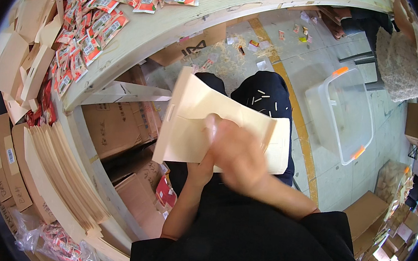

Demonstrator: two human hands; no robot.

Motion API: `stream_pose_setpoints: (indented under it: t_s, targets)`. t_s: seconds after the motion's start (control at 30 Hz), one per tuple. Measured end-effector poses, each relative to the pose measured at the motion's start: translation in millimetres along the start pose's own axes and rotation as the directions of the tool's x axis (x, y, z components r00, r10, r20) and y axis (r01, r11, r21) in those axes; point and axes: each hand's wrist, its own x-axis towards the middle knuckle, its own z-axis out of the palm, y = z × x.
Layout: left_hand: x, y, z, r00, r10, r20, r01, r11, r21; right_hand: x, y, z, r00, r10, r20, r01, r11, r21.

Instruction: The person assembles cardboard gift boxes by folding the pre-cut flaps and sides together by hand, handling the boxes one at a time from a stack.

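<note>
A cream cardboard box blank (190, 113), partly folded with a raised flap along its left side, rests over my lap. My left hand (201, 169) grips its near edge, with most of the fingers hidden by the card and the other hand. Above the card, my right hand (240, 156) is smeared by motion, so its fingers cannot be made out. Further right, a flat cream part of the card (280, 147) lies on my thigh. Small pale scraps (263, 94) are scattered on my dark trousers.
Red-and-white sachets (100, 27) cover the table (179, 19) at the far left. Stacked cream card sheets (66, 179) stand at the left. A clear plastic bin (344, 113) with orange handles sits on the floor. Another person (407, 54) is at the upper right.
</note>
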Motion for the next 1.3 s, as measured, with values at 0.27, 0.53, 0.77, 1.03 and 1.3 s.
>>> stream_pose_setpoints:
  t_s: [0.27, 0.53, 0.77, 1.03, 1.3]
  targets:
    - [7.4, 21.9, 21.5, 0.982, 0.032, -0.184, -0.015, 0.996, 0.091, 0.9, -4.1, 11.8, 0.863, 0.363, 0.352, -0.414, 0.907, 0.078]
    - [4.6, 33.4, -3.6, 0.972, 0.043, 0.233, -0.151, 0.870, 0.469, -18.8, 11.5, 4.6, 0.851, 0.401, 0.339, -0.497, 0.824, 0.274]
    - [-5.5, 30.1, -5.2, 0.997, 0.070, -0.034, -0.059, 0.964, 0.261, -10.5, 9.0, -1.4, 0.797, 0.458, 0.393, -0.597, 0.695, 0.401]
    - [22.5, 46.0, -1.0, 0.862, 0.489, 0.133, -0.422, 0.547, 0.723, -16.5, 12.9, 9.9, 0.890, 0.406, 0.208, -0.454, 0.828, 0.329]
    - [4.5, 45.5, -50.4, 0.841, -0.086, 0.533, 0.353, 0.835, -0.422, -12.4, 1.9, -4.2, 0.882, 0.279, 0.379, -0.397, 0.874, 0.281]
